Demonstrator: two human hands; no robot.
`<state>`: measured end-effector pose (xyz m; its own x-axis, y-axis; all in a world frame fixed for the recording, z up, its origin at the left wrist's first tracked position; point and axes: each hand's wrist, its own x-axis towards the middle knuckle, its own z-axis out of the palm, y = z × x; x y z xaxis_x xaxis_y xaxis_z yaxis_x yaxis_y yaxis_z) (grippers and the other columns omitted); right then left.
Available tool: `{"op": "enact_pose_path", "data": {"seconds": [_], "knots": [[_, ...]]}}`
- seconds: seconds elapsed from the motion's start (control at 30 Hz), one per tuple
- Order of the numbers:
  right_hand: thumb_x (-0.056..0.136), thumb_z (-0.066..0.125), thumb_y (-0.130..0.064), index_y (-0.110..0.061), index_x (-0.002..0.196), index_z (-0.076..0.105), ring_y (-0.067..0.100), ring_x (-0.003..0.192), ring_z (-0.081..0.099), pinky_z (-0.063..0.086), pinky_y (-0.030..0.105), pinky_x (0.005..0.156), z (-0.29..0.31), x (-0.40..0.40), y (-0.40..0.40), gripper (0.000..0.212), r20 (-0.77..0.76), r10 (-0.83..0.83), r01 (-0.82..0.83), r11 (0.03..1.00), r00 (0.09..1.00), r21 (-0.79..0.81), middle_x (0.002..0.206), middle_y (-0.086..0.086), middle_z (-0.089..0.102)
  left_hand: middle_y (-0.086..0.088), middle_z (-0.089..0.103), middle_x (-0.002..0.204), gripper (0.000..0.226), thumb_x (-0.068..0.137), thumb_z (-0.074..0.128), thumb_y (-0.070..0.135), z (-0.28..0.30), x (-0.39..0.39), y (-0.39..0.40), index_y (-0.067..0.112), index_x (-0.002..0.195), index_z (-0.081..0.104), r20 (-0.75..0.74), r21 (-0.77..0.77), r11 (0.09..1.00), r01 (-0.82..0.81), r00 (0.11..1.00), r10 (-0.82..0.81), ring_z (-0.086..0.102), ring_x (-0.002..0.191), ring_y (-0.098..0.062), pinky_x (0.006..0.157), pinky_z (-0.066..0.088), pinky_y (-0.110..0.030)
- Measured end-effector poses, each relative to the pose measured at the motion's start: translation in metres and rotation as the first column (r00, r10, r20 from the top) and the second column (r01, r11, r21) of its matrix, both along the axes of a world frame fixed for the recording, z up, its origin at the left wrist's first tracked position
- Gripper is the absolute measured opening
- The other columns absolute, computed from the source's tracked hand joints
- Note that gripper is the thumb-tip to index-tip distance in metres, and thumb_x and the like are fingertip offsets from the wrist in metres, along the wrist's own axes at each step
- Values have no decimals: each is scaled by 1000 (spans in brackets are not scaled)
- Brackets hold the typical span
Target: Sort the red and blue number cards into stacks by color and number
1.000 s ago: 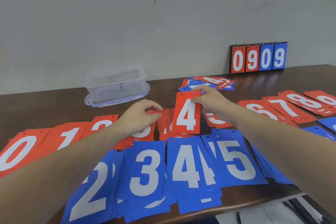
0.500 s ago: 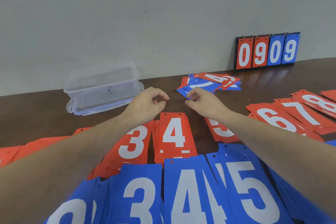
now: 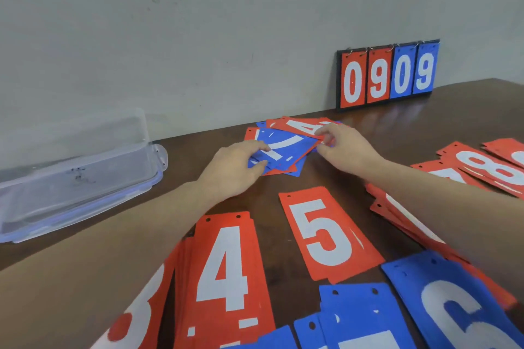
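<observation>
Nearest, along the table's near edge, blue cards fan out, a blue 6 (image 3: 453, 317) lying at the right. Just beyond them on the dark brown wooden table (image 3: 198, 147) sit the red stacks: a partly hidden red 3 (image 3: 136, 312) at the left under the person's forearm, the red 4 stack (image 3: 226, 272) in the middle, a single red 5 (image 3: 326, 235) to its right, and further right a slanting run of red cards with an 8 (image 3: 493, 164) showing. Farther back, both hands are on the unsorted pile (image 3: 283, 147) of mixed red and blue cards: the left hand (image 3: 235, 167) grips the pile's near-left edge between thumb and curled fingers, and the right hand (image 3: 346, 147) pinches the edge of a red card at the pile's right side. At the far left stands a clear plastic container (image 3: 79, 167). Against the plain grey wall (image 3: 198, 22) at the far right leans a flip scoreboard (image 3: 388, 75) reading 0909. Half a second ago both hands hovered loosely curled short of the pile, just past the red 4 stack; now they have reached it, and the view has shifted farther and rightward.
</observation>
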<state>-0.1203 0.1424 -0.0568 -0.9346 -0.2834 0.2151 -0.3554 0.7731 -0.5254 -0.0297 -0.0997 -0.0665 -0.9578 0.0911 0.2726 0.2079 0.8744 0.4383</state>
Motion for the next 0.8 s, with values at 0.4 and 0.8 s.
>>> {"op": "enact_pose_path", "data": {"seconds": [0.4,0.8], "knots": [[103,38,-49,-26,137,58,28,141,31,31,47,113,-1,-41,-14,45,-6,-14,16,923,1000,385,151,4,43,17,52,108,35,95,59,50,-16,-12,-7,30,123,65,-38,-31,999,-10,999,9,56,103,-6,86,42,-22],[91,64,-54,-28,135,49,29,135,41,41,41,106,10,-23,-11,54,171,-77,40,977,982,211,146,8,46,9,55,128,52,89,62,58,-16,-19,-11,38,136,54,-8,-21,990,-142,990,141,48,124,-15,112,30,-40]]}}
